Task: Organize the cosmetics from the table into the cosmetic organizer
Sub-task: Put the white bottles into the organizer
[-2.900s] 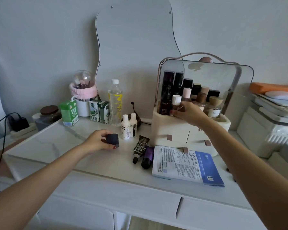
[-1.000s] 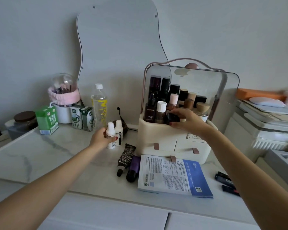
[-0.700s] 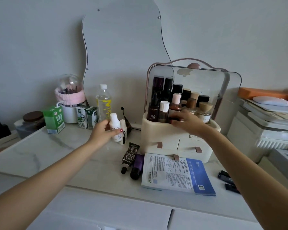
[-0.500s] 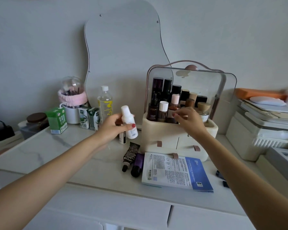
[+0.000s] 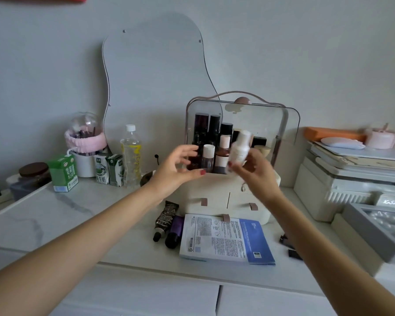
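1. Up above the front of the organizer, the right hand (image 5: 254, 169) has its grip clamped on a small white bottle (image 5: 239, 148), fingers and thumb curled round the lower body; the bottle stands roughly upright with its cap tipped a little to the right, and it is blurred.
2. Just beside it, the left hand (image 5: 176, 166) holds nothing: its grip is apart, fingers spread and relaxed, thumb pointing toward the right hand, with a narrow gap between the two.
3. Behind both hands, the cream cosmetic organizer (image 5: 217, 197) sits on the table (image 5: 55, 215), its clear lid (image 5: 260, 119) raised; the top compartment holds upright dark bottles, a clear bottle with a white cap (image 5: 208, 157) and a brown bottle with a pale pink cap (image 5: 222, 153).
4. Lower down, the organizer's front shows small drawers with brown pull tabs.
5. On the table in front of it lie a black tube (image 5: 164, 218) and a purple tube (image 5: 176, 231) side by side, touching, caps toward the viewer.
6. Right of those tubes lies a flat white and blue sheet-mask packet (image 5: 224, 240), its far edge against the organizer's base.
7. Farther left stand a clear water bottle (image 5: 131, 156), three green drink cartons (image 5: 64, 173), a brush holder with a pink band (image 5: 84, 142) and a wavy mirror (image 5: 155, 76) against the wall.
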